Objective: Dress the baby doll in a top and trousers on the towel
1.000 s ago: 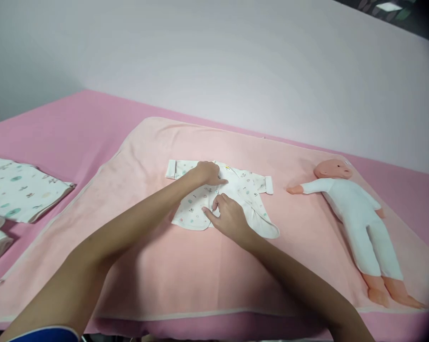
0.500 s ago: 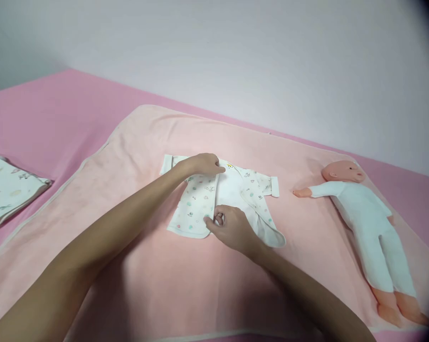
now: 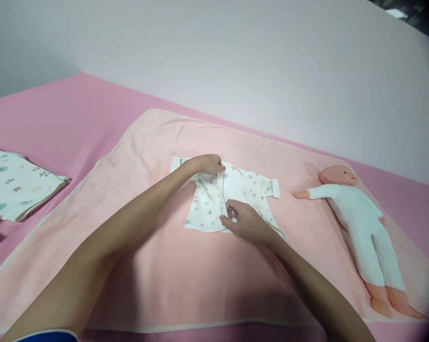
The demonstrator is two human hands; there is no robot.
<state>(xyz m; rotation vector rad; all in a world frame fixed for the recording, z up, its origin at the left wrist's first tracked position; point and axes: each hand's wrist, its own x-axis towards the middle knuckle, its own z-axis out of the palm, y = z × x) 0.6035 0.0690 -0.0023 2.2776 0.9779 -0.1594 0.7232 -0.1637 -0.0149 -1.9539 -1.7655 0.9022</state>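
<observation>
A small white baby shirt (image 3: 207, 204) with a printed pattern lies spread out, its front partly open over a plain white inside. My left hand (image 3: 210, 164) is closed on the upper edge of its left front panel, near the neckline. Lower down, my right hand (image 3: 248, 221) pinches the same panel's edge near the hem, thumb against curled fingers. My left forearm covers part of the left sleeve, and my right hand hides some of the lower right front.
Beneath the shirt is a peach blanket (image 3: 172, 280) on a pink sheet (image 3: 58, 109). A baby doll (image 3: 357, 213) in white lies at the right. Folded patterned cloth (image 3: 18, 187) sits at the left edge. A pale wall (image 3: 236, 61) rises behind.
Both hands have moved slightly right, bringing the shirt's left front panel along with them. The camera view has shifted a little, and a blue sleeve edge now shows at the lower left.
</observation>
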